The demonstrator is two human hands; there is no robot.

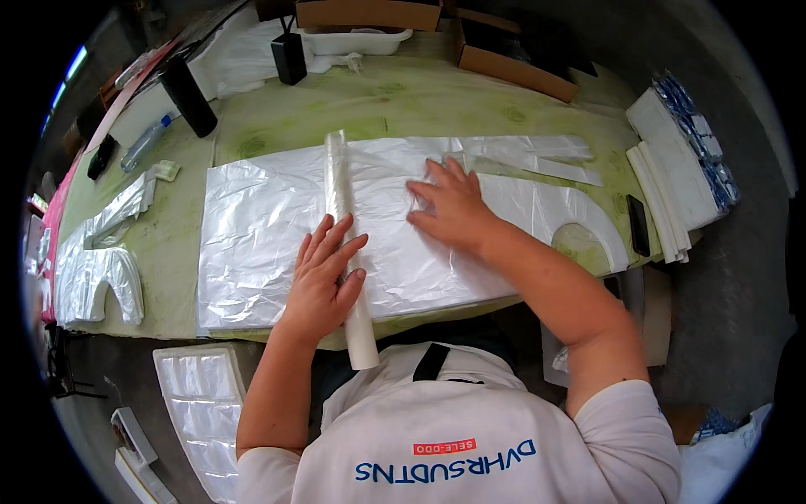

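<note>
A thin, shiny white plastic apron lies spread across the table, a little wrinkled, with long straps and a curved neck cutout towards the right. Across it, from far to near, lies a pale, glossy roll whose near end juts past the table's front edge. My left hand rests on this roll with fingers stretched and thumb apart, not wrapped round it. Further right, my right hand presses flat on the plastic with its fingers spread. A folded plastic apron lies at the table's left end.
Far left stand a black cylinder and a plastic bottle. A small black box and a cardboard box line the back. At right lie a phone and stacked white packs. Flat packs sit below the front edge.
</note>
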